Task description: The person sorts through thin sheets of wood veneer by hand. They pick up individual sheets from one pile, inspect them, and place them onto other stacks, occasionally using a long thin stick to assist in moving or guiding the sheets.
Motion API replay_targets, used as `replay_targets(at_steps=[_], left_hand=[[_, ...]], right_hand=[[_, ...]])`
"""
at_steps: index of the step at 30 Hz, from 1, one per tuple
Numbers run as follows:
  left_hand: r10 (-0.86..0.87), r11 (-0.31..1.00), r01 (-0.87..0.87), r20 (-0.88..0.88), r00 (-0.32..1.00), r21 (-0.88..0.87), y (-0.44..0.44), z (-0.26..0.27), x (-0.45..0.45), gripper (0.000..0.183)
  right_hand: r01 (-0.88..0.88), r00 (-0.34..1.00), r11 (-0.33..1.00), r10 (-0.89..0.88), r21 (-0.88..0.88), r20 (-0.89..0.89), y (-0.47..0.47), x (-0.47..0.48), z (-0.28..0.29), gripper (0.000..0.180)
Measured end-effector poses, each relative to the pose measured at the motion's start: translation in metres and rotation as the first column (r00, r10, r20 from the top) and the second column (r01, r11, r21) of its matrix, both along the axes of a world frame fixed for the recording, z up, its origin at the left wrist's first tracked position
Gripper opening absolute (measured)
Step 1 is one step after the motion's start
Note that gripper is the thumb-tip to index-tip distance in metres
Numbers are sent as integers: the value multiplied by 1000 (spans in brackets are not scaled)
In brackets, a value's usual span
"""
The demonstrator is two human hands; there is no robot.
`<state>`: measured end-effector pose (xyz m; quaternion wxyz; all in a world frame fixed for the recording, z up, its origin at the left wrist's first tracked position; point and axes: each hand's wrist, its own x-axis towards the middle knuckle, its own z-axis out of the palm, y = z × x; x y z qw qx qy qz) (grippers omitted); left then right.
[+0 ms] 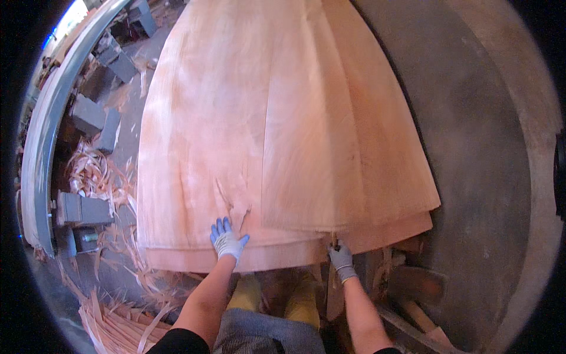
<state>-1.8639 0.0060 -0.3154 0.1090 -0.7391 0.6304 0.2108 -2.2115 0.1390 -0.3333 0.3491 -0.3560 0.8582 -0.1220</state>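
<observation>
A stack of wide, thin wood veneer sheets (212,132) lies before me, its edges bowed by the lens. My left hand (227,239), in a white glove with blue fingertips, rests flat on the stack near the front edge, fingers spread. Just beyond it are dark splits (224,194) in the veneer. My right hand (341,259), in a grey glove, is closed around a narrow brown object (334,239) at the front edge of an upper veneer sheet (309,155). Blur and fingers hide what that object is.
On the left floor stand several grey blocks (88,115), with curled veneer scraps (90,170) among them. A long metal-edged beam (44,146) runs along the far left. Veneer strips (115,323) lie at lower left. Wooden pieces (415,314) are at lower right, beside grey floor (468,177).
</observation>
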Motion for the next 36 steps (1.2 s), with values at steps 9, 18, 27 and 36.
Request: replay_targets(at_steps=[9,18,27,36], left_hand=[[-6,983,-33,215,977,179,-19,-1,-16,101],[56,986,-92,239,969,140,-14,20,-30,95],[133,976,-151,116,984,158,-13,18,2,77],[346,931,-313,171,923,-189,-17,28,-54,61]], right_hand=[[486,874,737,-404,-470,271,-13,-117,43,13],[413,822,891,-454,-189,-343,104,-236,79,30],[44,977,983,-5,179,-212,133,-332,56,40],[159,983,974,-141,159,-118,127,-337,93,38]])
